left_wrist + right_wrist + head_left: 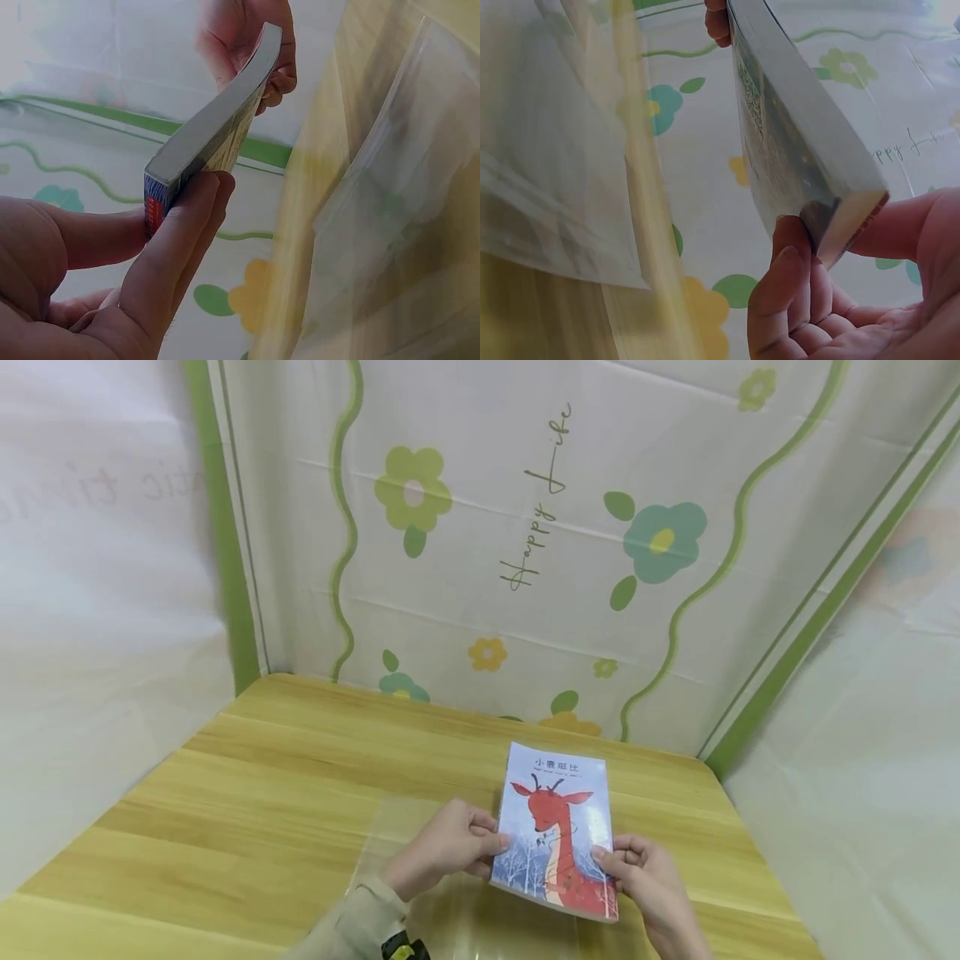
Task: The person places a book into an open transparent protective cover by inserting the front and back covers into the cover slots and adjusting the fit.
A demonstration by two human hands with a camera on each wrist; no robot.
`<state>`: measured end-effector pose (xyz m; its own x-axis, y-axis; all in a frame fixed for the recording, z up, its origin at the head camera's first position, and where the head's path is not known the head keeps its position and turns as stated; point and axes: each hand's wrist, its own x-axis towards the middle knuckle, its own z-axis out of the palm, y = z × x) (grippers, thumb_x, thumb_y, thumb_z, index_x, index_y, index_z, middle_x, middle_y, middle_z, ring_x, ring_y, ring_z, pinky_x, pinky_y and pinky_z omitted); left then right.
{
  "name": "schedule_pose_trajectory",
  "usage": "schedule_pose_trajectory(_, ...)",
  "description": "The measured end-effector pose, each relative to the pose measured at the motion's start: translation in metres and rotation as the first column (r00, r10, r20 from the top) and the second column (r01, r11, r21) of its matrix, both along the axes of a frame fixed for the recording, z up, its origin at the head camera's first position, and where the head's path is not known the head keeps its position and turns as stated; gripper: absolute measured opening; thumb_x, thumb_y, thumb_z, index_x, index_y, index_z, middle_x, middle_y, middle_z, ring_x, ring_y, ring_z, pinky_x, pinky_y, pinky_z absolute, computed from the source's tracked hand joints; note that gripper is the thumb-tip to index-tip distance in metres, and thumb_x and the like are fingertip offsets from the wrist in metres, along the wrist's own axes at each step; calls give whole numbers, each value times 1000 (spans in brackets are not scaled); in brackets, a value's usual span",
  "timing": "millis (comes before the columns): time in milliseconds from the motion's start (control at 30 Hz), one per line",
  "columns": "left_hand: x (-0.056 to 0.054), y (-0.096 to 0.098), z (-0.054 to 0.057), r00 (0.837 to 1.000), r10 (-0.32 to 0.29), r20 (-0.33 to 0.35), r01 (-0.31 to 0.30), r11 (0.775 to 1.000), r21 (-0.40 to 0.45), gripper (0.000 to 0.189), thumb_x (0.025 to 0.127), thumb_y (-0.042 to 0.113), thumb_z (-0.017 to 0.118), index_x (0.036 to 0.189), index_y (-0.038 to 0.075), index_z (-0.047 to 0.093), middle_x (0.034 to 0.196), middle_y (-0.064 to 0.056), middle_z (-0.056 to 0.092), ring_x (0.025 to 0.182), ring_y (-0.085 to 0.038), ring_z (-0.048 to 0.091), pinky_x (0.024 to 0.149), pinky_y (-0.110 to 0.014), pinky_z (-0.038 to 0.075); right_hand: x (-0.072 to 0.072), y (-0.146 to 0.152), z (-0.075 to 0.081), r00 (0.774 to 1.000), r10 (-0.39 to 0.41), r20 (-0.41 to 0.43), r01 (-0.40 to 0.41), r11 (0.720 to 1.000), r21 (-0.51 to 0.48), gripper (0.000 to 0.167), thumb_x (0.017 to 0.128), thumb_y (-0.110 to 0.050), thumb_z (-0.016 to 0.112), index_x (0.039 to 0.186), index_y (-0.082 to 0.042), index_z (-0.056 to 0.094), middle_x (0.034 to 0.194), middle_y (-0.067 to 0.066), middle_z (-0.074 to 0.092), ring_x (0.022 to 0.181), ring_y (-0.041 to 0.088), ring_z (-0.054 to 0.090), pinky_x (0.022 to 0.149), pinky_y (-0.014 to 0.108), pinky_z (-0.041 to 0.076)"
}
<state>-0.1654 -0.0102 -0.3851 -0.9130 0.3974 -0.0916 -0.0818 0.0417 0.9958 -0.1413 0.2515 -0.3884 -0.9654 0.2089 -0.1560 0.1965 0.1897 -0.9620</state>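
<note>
A paperback book (551, 835) with a red deer on a pale blue cover is held up over the wooden table, cover facing the head camera. My left hand (450, 843) pinches its left side, thumb on the cover and fingers behind. On the opposite side, my right hand (648, 881) pinches the edge near the lower corner. In the left wrist view the book (217, 105) shows its bottom page edges, slightly bowed, and the spine between thumb and fingers. A clear plastic sleeve (390, 827) lies flat on the table, partly beneath the left forearm and book.
The wood-grain table (247, 793) reaches back to a white curtain (465, 552) printed with flowers and green wavy lines. More curtain panels hang along the left and right sides. A black and yellow wrist device (405, 947) sits at the left cuff.
</note>
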Motion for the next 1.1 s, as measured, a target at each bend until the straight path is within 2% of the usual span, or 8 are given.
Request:
schedule_pose_trajectory(233, 6, -9, -7, 999, 19, -27, -17, 999, 48, 14, 90, 3, 69, 97, -9, 71, 80, -14, 72, 72, -25, 71, 60, -33, 60, -1, -7, -1, 1000, 13, 1, -13, 1000, 4, 31, 88, -5, 72, 109, 11, 57, 84, 14, 66, 75, 22, 62, 62, 29, 55)
schedule_pose_trajectory(400, 7, -13, -15, 1000, 5, -8, -5, 997, 73, 15, 90, 2, 69, 98, -11, 68, 81, -16, 72, 72, -29, 71, 61, -35, 60, -1, -10, -5, 999, 44, 7, -44, 999, -8, 27, 88, -2, 70, 108, 12, 58, 83, 14, 66, 74, 23, 62, 62, 29, 55)
schedule_pose_trajectory(567, 7, -19, -23, 999, -40, -2, 40, 999, -20, 8, 89, 0, 69, 90, -8, 69, 75, -15, 71, 66, -29, 70, 61, -39, 60, -1, -7, -11, 987, 156, 31, -157, 987, 26, 26, 88, -4, 71, 104, 12, 57, 79, 11, 65, 71, 20, 60, 58, 25, 50)
schedule_pose_trajectory(800, 10, -24, -28, 996, -90, -30, 81, 974, -209, 14, 85, 3, 75, 74, -1, 68, 62, -10, 67, 57, -26, 68, 59, -35, 59, -2, 0, -19, 938, 336, 81, -339, 940, 36, 27, 90, -10, 70, 102, 11, 57, 79, 9, 64, 72, 18, 60, 59, 26, 53)
schedule_pose_trajectory(1100, 9, -28, -38, 986, -155, -61, 131, 949, -286, 19, 83, 3, 76, 66, -1, 68, 60, -7, 66, 57, -20, 65, 54, -34, 57, -3, 2, -31, 890, 445, 96, -448, 894, 10, 21, 91, -7, 68, 97, 7, 54, 77, 7, 62, 70, 17, 58, 61, 27, 51)
